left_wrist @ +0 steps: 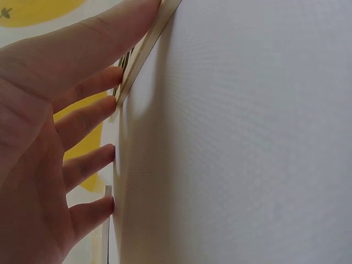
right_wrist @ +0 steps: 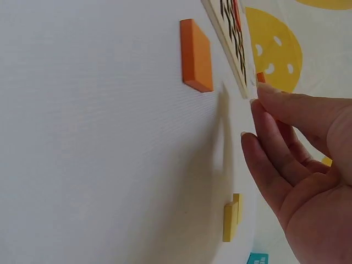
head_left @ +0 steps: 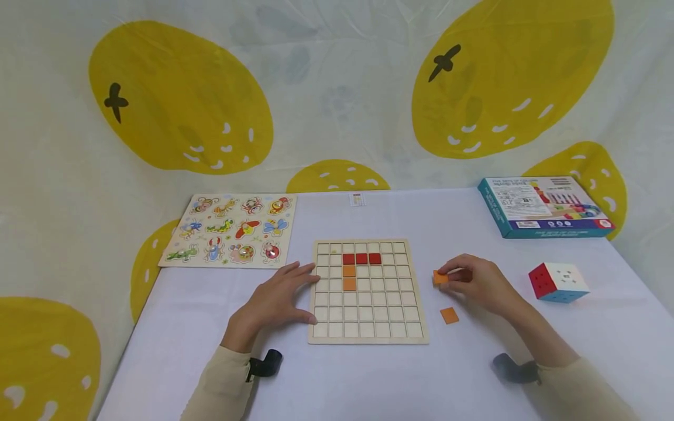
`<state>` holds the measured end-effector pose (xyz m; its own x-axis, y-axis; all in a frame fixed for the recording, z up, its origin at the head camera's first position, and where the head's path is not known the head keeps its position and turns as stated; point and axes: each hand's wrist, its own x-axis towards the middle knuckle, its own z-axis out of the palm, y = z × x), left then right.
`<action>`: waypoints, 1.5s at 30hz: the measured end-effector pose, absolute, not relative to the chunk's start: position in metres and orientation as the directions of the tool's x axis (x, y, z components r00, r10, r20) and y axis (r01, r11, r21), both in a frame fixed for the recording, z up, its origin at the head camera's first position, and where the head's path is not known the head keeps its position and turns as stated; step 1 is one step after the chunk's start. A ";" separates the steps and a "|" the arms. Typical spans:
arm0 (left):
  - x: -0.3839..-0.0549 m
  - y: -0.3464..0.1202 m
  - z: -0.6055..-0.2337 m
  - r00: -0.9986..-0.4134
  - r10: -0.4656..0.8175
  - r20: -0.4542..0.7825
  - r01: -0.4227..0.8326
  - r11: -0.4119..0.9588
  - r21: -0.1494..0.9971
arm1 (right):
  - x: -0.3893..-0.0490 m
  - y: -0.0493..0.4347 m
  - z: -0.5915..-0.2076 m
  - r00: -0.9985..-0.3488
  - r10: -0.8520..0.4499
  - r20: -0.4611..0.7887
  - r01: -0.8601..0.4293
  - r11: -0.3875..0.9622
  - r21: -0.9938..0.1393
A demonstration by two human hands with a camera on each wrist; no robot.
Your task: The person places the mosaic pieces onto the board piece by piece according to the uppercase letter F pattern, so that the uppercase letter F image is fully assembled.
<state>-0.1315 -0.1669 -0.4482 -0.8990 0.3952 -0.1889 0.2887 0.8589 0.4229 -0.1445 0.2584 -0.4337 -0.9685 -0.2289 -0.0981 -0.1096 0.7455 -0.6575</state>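
A wooden grid board [head_left: 363, 340] lies flat in front of me. Three red tiles [head_left: 361, 258] fill cells in a row near its top, and two orange tiles [head_left: 349, 284] sit in the column under the leftmost red one. My left hand [head_left: 271, 297] rests at the board's left edge, fingers spread, thumb by the lower left corner. To the right of the board, my right hand [head_left: 479, 282] pinches an orange tile [head_left: 439, 278] between thumb and fingertips. One more loose orange tile [head_left: 450, 316] lies on the table below it.
An insect puzzle board [head_left: 226, 231] stands back left. At the right are a puzzle cube [head_left: 559, 282] and a teal box [head_left: 547, 207]. In the right wrist view, yellow tiles [right_wrist: 230, 221] lie on the table beyond my fingers. A small label [head_left: 357, 200] is at the far edge.
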 end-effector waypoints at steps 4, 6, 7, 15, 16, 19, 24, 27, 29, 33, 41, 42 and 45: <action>-0.132 -0.167 -0.448 -0.898 0.397 -0.190 0.291 0.859 0.421 | -0.145 0.258 -0.430 -0.967 -0.248 -0.060 -0.148 0.735 -0.661; -0.132 -0.168 -0.448 -0.897 0.401 -0.188 0.294 0.857 0.422 | -0.144 0.258 -0.429 -0.967 -0.250 -0.049 -0.155 0.730 -0.666; -0.132 -0.168 -0.448 -0.896 0.402 -0.187 0.296 0.857 0.423 | -0.144 0.258 -0.429 -0.967 -0.250 -0.045 -0.156 0.727 -0.669; -0.131 -0.167 -0.447 -0.898 0.395 -0.195 0.284 0.858 0.428 | -0.144 0.250 -0.428 -0.966 -0.256 -0.041 -0.155 0.695 -0.702; -0.131 -0.167 -0.447 -0.899 0.393 -0.194 0.282 0.857 0.430 | -0.144 0.248 -0.428 -0.965 -0.259 -0.042 -0.156 0.693 -0.703; -0.132 -0.168 -0.447 -0.902 0.389 -0.189 0.278 0.856 0.436 | -0.145 0.242 -0.428 -0.964 -0.264 -0.043 -0.158 0.691 -0.705; -0.131 -0.169 -0.450 -0.902 0.392 -0.181 0.277 0.847 0.453 | -0.144 0.232 -0.433 -0.960 -0.276 -0.050 -0.159 0.683 -0.713; -0.130 -0.169 -0.451 -0.901 0.395 -0.179 0.278 0.843 0.461 | -0.144 0.226 -0.437 -0.957 -0.285 -0.063 -0.155 0.679 -0.718; -0.130 -0.168 -0.451 -0.902 0.393 -0.177 0.277 0.844 0.459 | -0.144 0.222 -0.439 -0.955 -0.289 -0.070 -0.152 0.677 -0.720; -0.129 -0.167 -0.451 -0.906 0.385 -0.176 0.273 0.850 0.450 | -0.144 0.215 -0.442 -0.955 -0.285 -0.081 -0.141 0.679 -0.721; -0.129 -0.167 -0.450 -0.904 0.391 -0.175 0.286 0.854 0.435 | -0.141 0.196 -0.446 -0.946 -0.315 -0.081 -0.145 0.630 -0.763; -0.129 -0.167 -0.450 -0.904 0.390 -0.176 0.285 0.855 0.433 | -0.140 0.193 -0.447 -0.942 -0.326 -0.079 -0.150 0.621 -0.769; -0.129 -0.167 -0.449 -0.905 0.386 -0.180 0.280 0.858 0.431 | -0.140 0.182 -0.450 -0.934 -0.348 -0.074 -0.163 0.604 -0.780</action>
<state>-0.1288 -0.1665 -0.4494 -0.9047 0.3861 -0.1800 0.2803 0.8578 0.4309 -0.1401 0.1819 -0.4496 -0.9345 -0.3482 -0.0744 -0.1628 0.6038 -0.7803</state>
